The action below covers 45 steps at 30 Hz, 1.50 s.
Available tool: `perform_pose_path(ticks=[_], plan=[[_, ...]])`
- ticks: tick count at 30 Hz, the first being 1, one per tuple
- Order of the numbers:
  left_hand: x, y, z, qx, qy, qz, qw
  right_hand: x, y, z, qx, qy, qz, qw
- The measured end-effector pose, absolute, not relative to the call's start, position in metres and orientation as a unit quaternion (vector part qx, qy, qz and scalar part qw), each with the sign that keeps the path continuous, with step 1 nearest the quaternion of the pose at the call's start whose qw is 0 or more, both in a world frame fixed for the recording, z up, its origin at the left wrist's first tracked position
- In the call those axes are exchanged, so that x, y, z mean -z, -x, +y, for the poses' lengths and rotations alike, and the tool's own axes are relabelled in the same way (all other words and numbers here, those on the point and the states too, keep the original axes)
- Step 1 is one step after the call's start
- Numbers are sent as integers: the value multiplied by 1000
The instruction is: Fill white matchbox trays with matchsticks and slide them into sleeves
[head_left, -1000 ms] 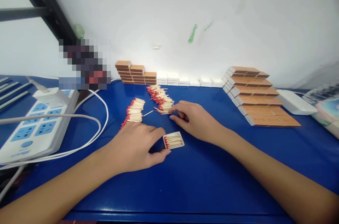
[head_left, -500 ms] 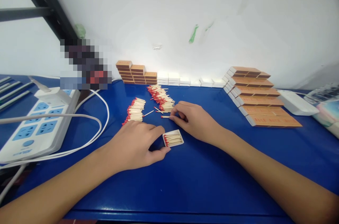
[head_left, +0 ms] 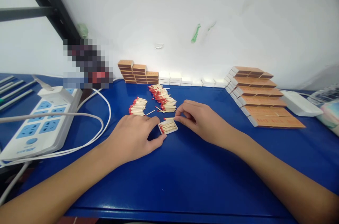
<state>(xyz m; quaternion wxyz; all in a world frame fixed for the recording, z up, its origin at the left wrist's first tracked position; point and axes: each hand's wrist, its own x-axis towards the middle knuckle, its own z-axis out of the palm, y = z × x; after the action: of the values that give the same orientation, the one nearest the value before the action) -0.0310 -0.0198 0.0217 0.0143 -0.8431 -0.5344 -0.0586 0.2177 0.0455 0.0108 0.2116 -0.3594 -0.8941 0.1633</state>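
Note:
The small white matchbox tray (head_left: 173, 132) lies on the blue table, filled with red-headed matches (head_left: 168, 126). My left hand (head_left: 135, 135) grips the tray's left end between thumb and fingers. Just above the tray's far edge, my right hand (head_left: 197, 116) pinches a single match (head_left: 168, 118) by its plain end, with the red head pointing left. Beyond my left fingers fans one heap of matches (head_left: 138, 106). A larger heap (head_left: 163, 99) stretches back from near my right fingertips, and a few loose matches lie between the two.
Along the wall stand stacked brown matchboxes (head_left: 139, 73) and a row of white trays (head_left: 174, 78). A stepped stack of matchboxes (head_left: 261, 101) rises at the right, near a white device (head_left: 300, 103). At left sit a power strip (head_left: 39, 125) and looping white cables (head_left: 107, 118).
My right hand has brought the match from the table beside the heap to the tray's far edge. My left hand has moved the tray slightly away and to the left, turning it a little.

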Motion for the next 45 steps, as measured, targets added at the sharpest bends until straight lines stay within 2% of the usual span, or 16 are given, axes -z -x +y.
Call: perform_pose_path(ticks=[7,15,21,30,45], plan=[[-20,31,-18,60,847,-527,21,-9,-212,34,-139,321,-921,172],[-19,30,-21,70,864,-499,6,-2,-208,43,-153,328,-898,251],[-23,27,-23,48,894,-444,-32,7,-204,51,-135,347,-902,220],[-24,27,-23,41,895,-444,-35,7,-201,51,-130,362,-899,208],[-25,28,-23,39,891,-450,-37,5,-201,49,-112,381,-890,222]])
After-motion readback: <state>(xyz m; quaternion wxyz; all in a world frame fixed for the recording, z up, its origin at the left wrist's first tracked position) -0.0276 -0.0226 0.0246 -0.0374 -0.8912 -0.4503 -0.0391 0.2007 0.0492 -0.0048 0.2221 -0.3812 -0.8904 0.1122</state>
